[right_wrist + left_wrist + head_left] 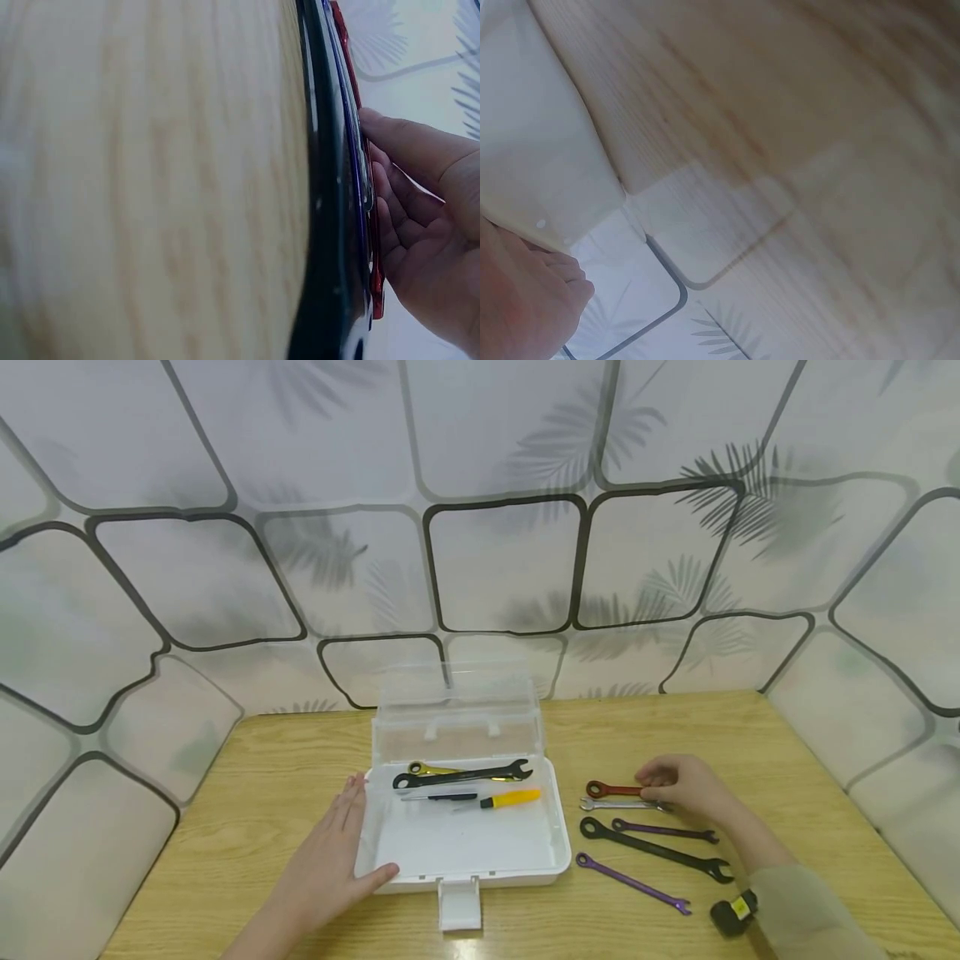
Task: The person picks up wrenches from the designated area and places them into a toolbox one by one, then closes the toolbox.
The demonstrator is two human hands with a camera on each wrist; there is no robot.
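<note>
We count one box (465, 852), two wrenches (462, 775) inside, five wrenches (656, 849) outside, two screwdriver-like tools (510, 798), one black-and-yellow block (729, 920), one left hand (326, 852) and one right hand (688, 787).

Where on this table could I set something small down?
Bare wood shows left of the left hand, and beyond the right hand toward the patterned backdrop. Inside the white box, the floor is free in front of the yellow-handled tool. Crowded: right of the box, where wrenches lie close together.

red wrench (613, 791) partly hidden, sleeve (813, 914) cropped
</note>
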